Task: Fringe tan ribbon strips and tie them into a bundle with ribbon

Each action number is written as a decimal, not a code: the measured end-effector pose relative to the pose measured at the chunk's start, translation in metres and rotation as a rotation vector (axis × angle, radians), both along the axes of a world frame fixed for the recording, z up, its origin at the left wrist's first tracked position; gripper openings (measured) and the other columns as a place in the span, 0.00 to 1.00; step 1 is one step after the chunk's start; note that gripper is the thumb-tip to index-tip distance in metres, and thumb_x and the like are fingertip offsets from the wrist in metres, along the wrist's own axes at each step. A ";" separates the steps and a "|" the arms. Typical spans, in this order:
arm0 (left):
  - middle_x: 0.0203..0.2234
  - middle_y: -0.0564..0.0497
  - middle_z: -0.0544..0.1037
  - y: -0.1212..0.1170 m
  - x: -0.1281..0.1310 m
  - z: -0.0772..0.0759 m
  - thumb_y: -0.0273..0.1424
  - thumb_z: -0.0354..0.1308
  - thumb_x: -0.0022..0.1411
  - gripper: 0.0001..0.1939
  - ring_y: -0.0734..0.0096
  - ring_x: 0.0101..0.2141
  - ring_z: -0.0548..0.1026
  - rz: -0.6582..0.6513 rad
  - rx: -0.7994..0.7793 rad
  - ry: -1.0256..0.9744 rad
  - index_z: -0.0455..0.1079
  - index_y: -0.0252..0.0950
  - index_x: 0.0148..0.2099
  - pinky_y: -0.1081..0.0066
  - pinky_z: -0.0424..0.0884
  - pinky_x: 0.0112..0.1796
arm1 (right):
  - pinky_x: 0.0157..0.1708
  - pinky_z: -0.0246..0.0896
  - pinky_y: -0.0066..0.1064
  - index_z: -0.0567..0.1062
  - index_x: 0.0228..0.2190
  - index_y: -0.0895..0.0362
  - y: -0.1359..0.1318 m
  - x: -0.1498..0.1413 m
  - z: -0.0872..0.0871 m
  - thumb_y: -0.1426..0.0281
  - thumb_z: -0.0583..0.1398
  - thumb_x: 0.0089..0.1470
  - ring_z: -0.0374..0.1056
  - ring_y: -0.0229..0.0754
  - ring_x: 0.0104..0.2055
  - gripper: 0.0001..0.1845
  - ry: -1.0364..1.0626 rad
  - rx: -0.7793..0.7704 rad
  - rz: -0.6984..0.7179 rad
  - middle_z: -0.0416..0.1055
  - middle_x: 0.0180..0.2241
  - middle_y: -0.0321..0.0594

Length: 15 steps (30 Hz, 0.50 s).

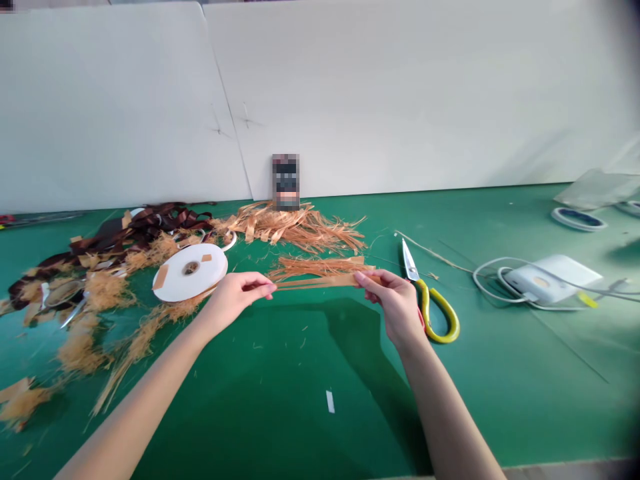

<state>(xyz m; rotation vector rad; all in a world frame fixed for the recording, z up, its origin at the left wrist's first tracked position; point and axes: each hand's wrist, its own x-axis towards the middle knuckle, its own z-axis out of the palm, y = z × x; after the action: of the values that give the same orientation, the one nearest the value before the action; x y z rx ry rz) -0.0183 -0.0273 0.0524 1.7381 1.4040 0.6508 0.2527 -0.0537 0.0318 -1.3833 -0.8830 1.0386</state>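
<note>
Between my two hands a flat tan raffia-like strip (315,283) is stretched level above the green table. My left hand (245,293) pinches its left end, which looks split into thin strands. At the wider right end, my right hand (390,293) grips it between thumb and fingers. Just behind the strip lies a small bundle of similar strands (310,267). Scissors (434,310) with yellow handles rest beside my right hand, blades pointing away, one handle partly hidden by the hand. A white spool (187,272) with tan bits of tape lies left of my left hand.
Farther back, a larger heap of tan strips (300,227) lies before a phone-like device (286,181) leaning on the white wall panel. Brown ribbon (145,230) and frayed fibre (107,290) cover the left. A white charger (555,277) with cables and tape rolls (579,219) are at right.
</note>
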 end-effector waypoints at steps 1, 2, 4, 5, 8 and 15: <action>0.27 0.50 0.81 0.001 -0.005 0.000 0.44 0.59 0.55 0.15 0.65 0.31 0.75 0.020 0.016 0.037 0.77 0.37 0.32 0.72 0.64 0.32 | 0.21 0.53 0.28 0.77 0.24 0.59 0.000 0.002 0.000 0.60 0.69 0.37 0.58 0.33 0.20 0.16 -0.035 -0.013 -0.023 0.70 0.20 0.37; 0.27 0.50 0.82 0.002 -0.009 0.000 0.44 0.59 0.55 0.15 0.64 0.31 0.75 0.037 0.029 0.073 0.77 0.38 0.32 0.71 0.64 0.33 | 0.21 0.53 0.28 0.77 0.23 0.59 0.000 0.004 -0.001 0.60 0.69 0.37 0.57 0.33 0.20 0.15 -0.074 -0.030 -0.042 0.70 0.20 0.37; 0.27 0.50 0.81 0.002 -0.014 -0.002 0.45 0.58 0.55 0.16 0.64 0.30 0.75 0.073 0.049 0.148 0.77 0.38 0.31 0.71 0.64 0.32 | 0.21 0.52 0.29 0.77 0.22 0.59 0.000 0.008 -0.004 0.60 0.68 0.38 0.57 0.34 0.20 0.14 -0.159 -0.069 -0.076 0.71 0.20 0.38; 0.27 0.50 0.81 0.002 -0.016 -0.004 0.44 0.57 0.55 0.16 0.64 0.29 0.75 0.090 0.058 0.186 0.76 0.38 0.31 0.71 0.64 0.31 | 0.20 0.52 0.29 0.77 0.21 0.59 0.000 0.009 -0.007 0.61 0.67 0.39 0.57 0.34 0.19 0.13 -0.206 -0.090 -0.088 0.71 0.20 0.38; 0.28 0.50 0.81 -0.001 -0.019 -0.010 0.43 0.55 0.57 0.14 0.63 0.29 0.75 0.156 0.102 0.316 0.75 0.38 0.32 0.71 0.63 0.31 | 0.20 0.51 0.30 0.77 0.18 0.58 0.001 0.013 -0.013 0.64 0.67 0.37 0.59 0.36 0.18 0.10 -0.353 -0.149 -0.086 0.71 0.17 0.38; 0.30 0.46 0.81 -0.008 -0.026 -0.015 0.40 0.49 0.62 0.14 0.57 0.31 0.76 0.341 0.274 0.660 0.74 0.40 0.38 0.69 0.62 0.28 | 0.19 0.53 0.30 0.77 0.22 0.56 0.003 0.014 -0.023 0.60 0.68 0.32 0.63 0.40 0.18 0.14 -0.535 -0.184 -0.048 0.70 0.16 0.35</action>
<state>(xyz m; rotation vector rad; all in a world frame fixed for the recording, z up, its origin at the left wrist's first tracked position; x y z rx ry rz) -0.0446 -0.0354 0.0379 2.0548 2.1824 0.4746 0.2671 -0.0505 0.0088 -1.8751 -1.1521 0.7318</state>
